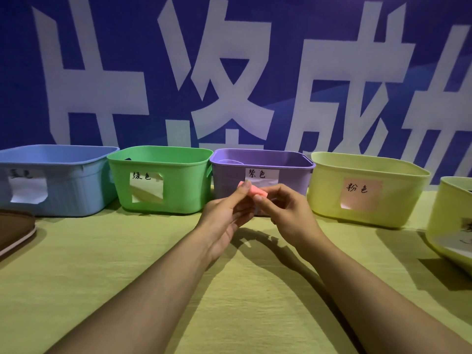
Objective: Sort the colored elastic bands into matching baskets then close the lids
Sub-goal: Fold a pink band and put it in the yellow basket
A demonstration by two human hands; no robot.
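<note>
Hands: left hand (224,213) and right hand (286,213) pinch a pink band (252,191) between them.
Band: long axis level, left to right.
Room: bare tabletop (153,251) before the purple basket (260,175).

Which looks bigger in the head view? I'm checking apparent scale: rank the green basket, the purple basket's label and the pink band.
1. Green basket
2. Purple basket's label, partly hidden by the hands
3. Pink band, mostly covered by fingers, so unsure

Occlusions and cropped items, head view

Blue basket (51,180) cut by left edge, label writing unreadable. Far-right yellow basket (452,226) and brown lid (15,231) cropped by frame edges. Hands cover the purple basket (260,175) front's lower part; pink band (251,192) mostly hidden by fingers.
</note>
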